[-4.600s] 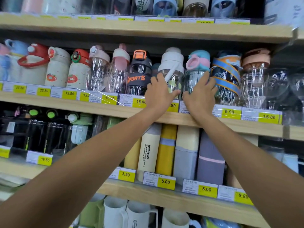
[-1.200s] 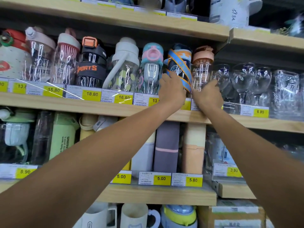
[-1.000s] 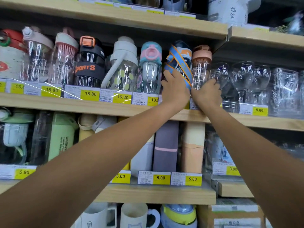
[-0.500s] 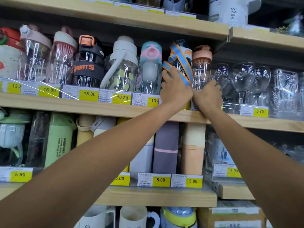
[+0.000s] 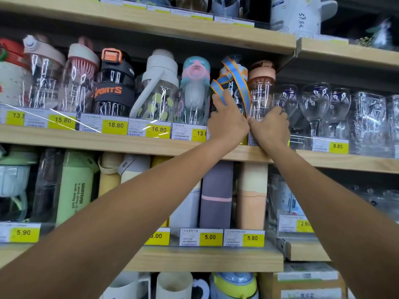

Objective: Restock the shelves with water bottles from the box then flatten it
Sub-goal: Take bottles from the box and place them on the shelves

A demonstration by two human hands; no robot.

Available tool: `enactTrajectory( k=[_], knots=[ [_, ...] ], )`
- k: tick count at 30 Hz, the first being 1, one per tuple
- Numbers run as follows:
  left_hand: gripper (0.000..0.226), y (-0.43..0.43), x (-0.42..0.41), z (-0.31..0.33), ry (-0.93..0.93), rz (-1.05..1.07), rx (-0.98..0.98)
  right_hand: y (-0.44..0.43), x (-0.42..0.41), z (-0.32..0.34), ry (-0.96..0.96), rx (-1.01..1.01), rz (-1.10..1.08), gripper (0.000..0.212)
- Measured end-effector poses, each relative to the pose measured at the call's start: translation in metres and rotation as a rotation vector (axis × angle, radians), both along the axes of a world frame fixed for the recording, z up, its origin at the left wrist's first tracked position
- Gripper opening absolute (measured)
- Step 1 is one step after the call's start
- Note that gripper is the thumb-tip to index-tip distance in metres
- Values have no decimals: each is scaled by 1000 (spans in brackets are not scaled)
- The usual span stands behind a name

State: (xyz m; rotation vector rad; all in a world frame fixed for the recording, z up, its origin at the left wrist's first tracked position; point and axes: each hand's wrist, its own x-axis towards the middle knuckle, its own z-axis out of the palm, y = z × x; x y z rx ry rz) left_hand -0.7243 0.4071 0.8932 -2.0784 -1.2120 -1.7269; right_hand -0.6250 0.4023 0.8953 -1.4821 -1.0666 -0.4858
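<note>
Both my arms reach up to the middle shelf (image 5: 108, 141); my left hand (image 5: 228, 125) is wrapped round the lower part of the blue-strapped bottle (image 5: 234, 83), its fingers (image 5: 218, 98) curled up the bottle's left side; my right hand (image 5: 271, 129) grips the foot of the peach-lidded bottle (image 5: 261, 87) just beside it, fingers bent round its right side. The two hands press against each other, side by side, each clamped on its own bottle; my thumbs are hidden. Both bottles are at the right end of the bottle row, behind the yellow price tags (image 5: 158, 130); the blue-strapped one is between the pink-and-teal bottle (image 5: 195, 87) and the peach-lidded one; whether their bases rest on the board I cannot tell, since my hands cover them. Wine glasses (image 5: 313, 100) stand just right of my right hand; a cardboard box (image 5: 308, 283) shows at the bottom right, under the lower shelf, only its labelled top part in view.
</note>
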Motion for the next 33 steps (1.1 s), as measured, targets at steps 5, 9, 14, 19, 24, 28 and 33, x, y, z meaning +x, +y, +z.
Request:
enactTrajectory(
  k=[5,9,14,19,24,28,33],
  knots=[
    [66,0,-1,-3,-12,74,48,0,0,-1,-9,3,-10,63],
    [64,5,0,-3,6,146,106,0,1,-1,-16,7,-10,63],
    [63,8,-2,-4,12,139,105,1,1,-2,-17,15,-15,61],
    [66,10,-4,-6,32,122,119,3,0,-2,-21,26,-31,60],
    [59,9,-8,-8,44,114,147,0,-2,-4,-21,70,-31,54],
    [57,6,-13,-12,43,125,140,-5,-1,-9,-57,93,-13,48],
    [49,-9,-25,-20,63,91,128,-18,-2,-25,-133,47,15,42]
  ],
)
